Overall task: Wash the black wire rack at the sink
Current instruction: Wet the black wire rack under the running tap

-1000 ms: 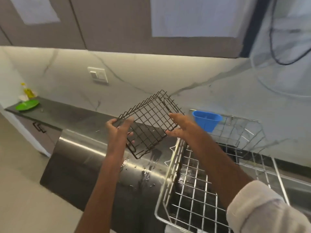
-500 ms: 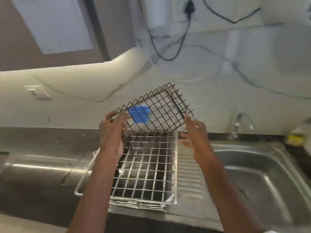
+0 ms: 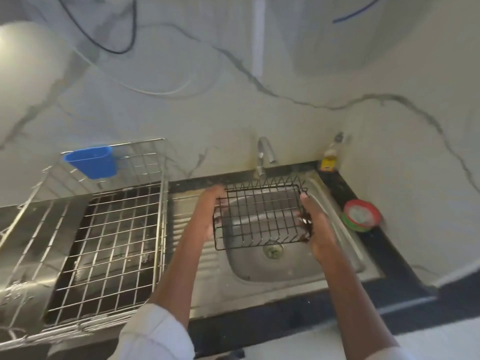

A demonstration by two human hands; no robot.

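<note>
The black wire rack (image 3: 259,216) hangs level over the steel sink basin (image 3: 291,268), just in front of the tap (image 3: 264,154). My left hand (image 3: 209,211) grips its left end. My right hand (image 3: 315,224) grips its right end, and a dark scrubbing pad seems tucked under those fingers. The drain (image 3: 272,251) shows below the rack's front edge. No water runs from the tap.
A large steel dish rack (image 3: 104,242) with a blue plastic cup (image 3: 91,162) on its back rail fills the counter to the left. A yellow bottle (image 3: 329,159) stands behind the sink. A red and green tub (image 3: 361,214) sits on the black counter at right.
Both hands have carried the black rack rightward from above the dish rack to over the sink basin and lowered it flat. My view has swung right and down.
</note>
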